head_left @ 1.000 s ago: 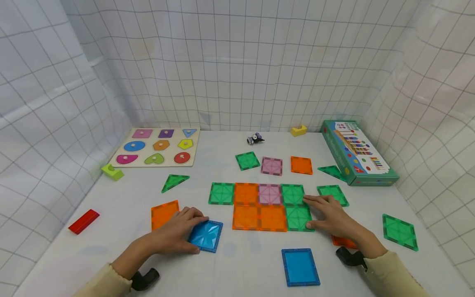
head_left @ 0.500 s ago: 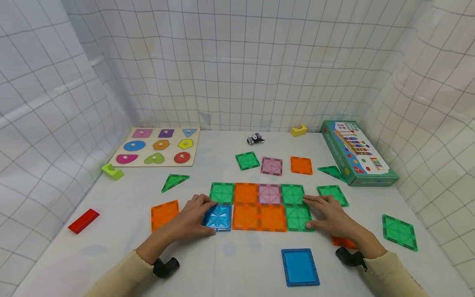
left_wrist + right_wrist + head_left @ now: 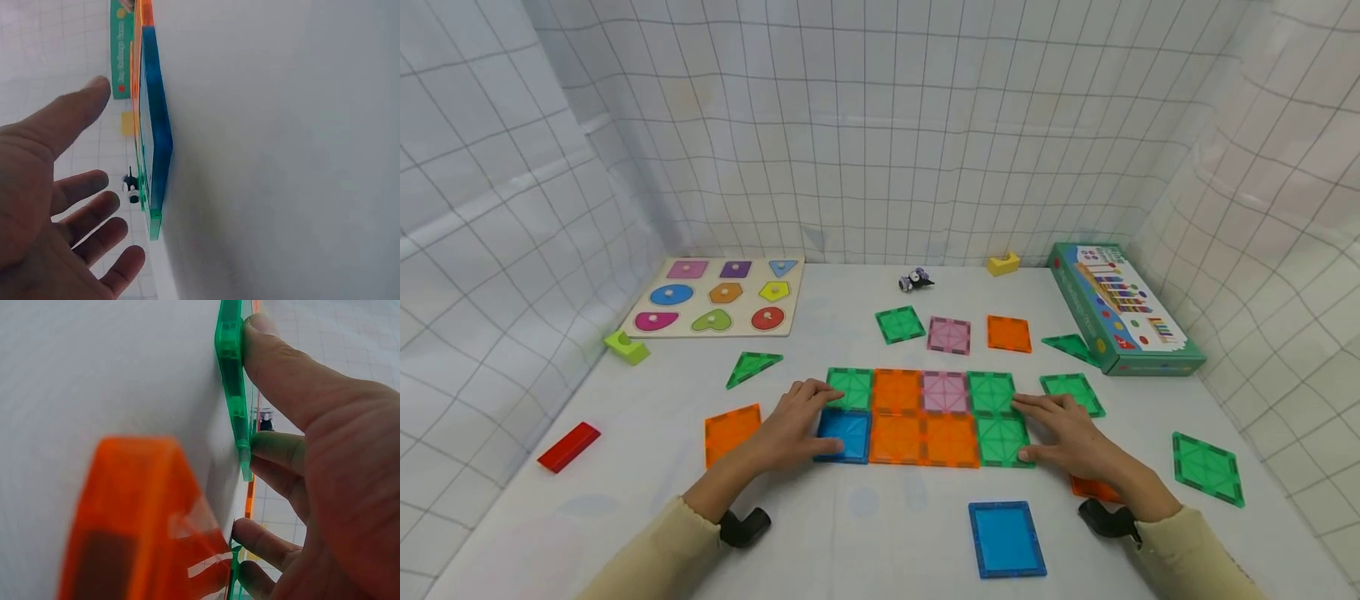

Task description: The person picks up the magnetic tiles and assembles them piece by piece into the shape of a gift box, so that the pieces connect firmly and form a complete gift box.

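Flat translucent magnetic tiles form a block of two rows in the middle of the head view. At its lower left corner lies a blue square tile [image 3: 856, 427], against an orange tile [image 3: 896, 438] and below a green tile [image 3: 852, 388]. My left hand [image 3: 784, 431] hovers over the blue tile's left side; the left wrist view shows thumb and fingers spread and apart from it. At the block's right end, my right hand [image 3: 1075, 435] rests thumb and fingertips on two green tiles [image 3: 1003, 442]. An orange tile [image 3: 125, 519] stands out close in the right wrist view.
Another blue tile [image 3: 1007, 540] lies in front. Loose tiles surround the block, including an orange one [image 3: 732, 433] beside my left wrist and a green one [image 3: 1208, 468] far right. A shape puzzle board [image 3: 715, 297] and a green box [image 3: 1126, 310] stand behind.
My left hand moved the blue tile right and away from me until it met the block, then lifted its fingers off it. The right hand stayed in place.
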Demonstrator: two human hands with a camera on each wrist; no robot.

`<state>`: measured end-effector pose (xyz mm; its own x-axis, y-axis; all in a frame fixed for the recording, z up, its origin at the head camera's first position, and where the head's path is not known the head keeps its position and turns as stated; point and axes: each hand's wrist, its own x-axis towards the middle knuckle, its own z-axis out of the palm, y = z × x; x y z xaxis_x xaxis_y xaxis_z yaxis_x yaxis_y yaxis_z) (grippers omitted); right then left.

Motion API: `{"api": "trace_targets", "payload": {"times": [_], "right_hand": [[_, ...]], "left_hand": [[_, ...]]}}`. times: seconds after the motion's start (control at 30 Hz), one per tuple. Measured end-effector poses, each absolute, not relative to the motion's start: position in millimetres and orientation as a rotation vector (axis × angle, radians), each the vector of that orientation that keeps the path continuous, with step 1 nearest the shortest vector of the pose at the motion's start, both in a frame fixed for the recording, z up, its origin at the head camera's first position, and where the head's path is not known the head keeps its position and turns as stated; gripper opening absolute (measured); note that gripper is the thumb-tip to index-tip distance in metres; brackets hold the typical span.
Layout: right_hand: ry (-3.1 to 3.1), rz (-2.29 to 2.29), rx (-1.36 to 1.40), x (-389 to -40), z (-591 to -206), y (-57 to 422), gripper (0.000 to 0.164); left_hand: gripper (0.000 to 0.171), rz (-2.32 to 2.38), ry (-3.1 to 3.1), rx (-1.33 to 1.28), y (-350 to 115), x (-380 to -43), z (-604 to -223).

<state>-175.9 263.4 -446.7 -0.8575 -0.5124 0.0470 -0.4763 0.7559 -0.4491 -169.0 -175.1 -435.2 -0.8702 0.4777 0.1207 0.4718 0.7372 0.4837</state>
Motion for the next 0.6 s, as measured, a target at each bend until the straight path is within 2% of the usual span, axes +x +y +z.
{"api": "trace_targets", "payload": {"times": [0.3, 0.6], "right_hand": [[2.854, -0.727, -0.825, -175, -446, 263, 0.073], [2.838, -0.731, -0.835, -175, -445, 266, 0.073]], "left_hand": [[0.066, 0.823, 2.839, 0.775, -177, -195, -436], [0.065, 0.791, 2.842, 0.798, -174, -192, -439]]}}
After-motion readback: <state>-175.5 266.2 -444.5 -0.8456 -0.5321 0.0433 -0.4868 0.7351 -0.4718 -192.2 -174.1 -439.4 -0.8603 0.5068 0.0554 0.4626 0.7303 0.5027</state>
